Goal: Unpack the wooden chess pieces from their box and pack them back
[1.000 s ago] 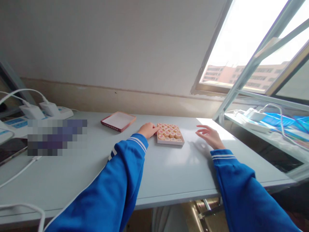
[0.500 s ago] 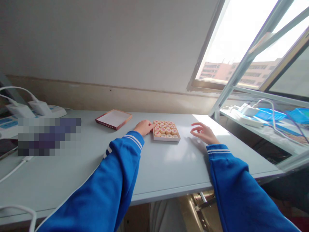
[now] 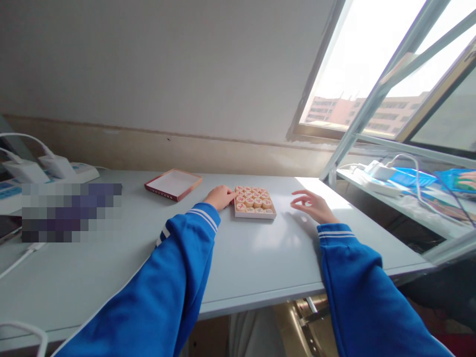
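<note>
A bump from the left hand, fingers' hold unclear, could dislodge round tan wooden pieces from the shallow white-sided square box; the right hand has empty, parted fingers.

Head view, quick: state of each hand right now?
Left hand: at the left edge of the box of round pieces; grip cannot be told.
Right hand: open, empty, right of the box.

Grey wall, bright window; pale desk
</note>
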A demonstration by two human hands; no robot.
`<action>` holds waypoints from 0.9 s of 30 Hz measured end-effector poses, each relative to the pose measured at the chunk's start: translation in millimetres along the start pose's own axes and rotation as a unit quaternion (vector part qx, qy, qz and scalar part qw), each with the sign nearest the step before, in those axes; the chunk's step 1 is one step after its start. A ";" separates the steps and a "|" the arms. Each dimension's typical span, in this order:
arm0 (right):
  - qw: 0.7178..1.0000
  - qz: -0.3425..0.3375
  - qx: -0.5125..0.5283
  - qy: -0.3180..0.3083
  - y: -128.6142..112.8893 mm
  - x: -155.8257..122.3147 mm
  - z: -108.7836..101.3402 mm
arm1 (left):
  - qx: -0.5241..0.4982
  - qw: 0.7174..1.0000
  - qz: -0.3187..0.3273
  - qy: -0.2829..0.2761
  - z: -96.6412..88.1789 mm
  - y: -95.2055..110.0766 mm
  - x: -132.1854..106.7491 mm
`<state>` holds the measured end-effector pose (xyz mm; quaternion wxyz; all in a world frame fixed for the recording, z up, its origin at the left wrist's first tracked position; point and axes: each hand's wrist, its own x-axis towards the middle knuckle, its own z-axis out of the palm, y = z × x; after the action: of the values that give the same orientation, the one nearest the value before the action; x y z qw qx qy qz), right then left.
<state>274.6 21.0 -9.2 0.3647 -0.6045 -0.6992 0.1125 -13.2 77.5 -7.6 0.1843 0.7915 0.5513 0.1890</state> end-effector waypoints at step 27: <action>0.926 0.177 -0.162 0.290 51.3 0.3 -42.3 | -0.002 1.000 0.001 -0.002 -1.9 2.5 -2.3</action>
<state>341.1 21.7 -9.8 0.4231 -0.7756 -0.4528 -0.1198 -12.8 74.7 -4.9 0.1869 0.7919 0.5497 0.1890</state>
